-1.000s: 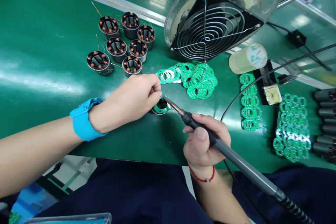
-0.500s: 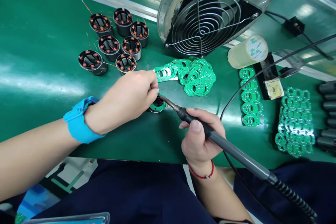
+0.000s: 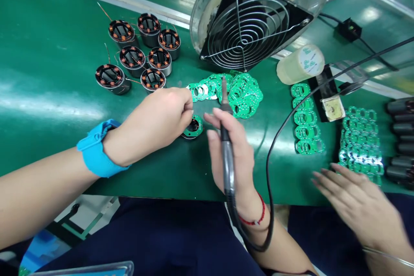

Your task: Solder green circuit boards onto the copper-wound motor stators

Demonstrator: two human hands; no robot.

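My left hand [image 3: 157,116], with a blue wrist strap [image 3: 98,148], is closed in a pinch beside a motor stator topped with a green ring-shaped circuit board [image 3: 196,129]. What its fingertips hold is hidden. My right hand [image 3: 241,155] grips a soldering iron [image 3: 228,164]. The iron's tip points up and away from the stator, in front of loose green circuit boards [image 3: 247,95]. Several copper-wound stators [image 3: 132,58] stand upright past my left hand, some with wire ends sticking up.
A black fan with a wire guard [image 3: 244,30] stands behind the boards. To the right are a pale bottle [image 3: 300,64], a soldering stand with a sponge [image 3: 333,108] and board panels [image 3: 360,138]. A co-worker's hand [image 3: 359,202] reaches in at the lower right. The iron's cable loops nearby.
My right hand has lifted the soldering iron off the stator and swung its tip upward. My left hand stays almost in place. A co-worker's hand has entered at the right.
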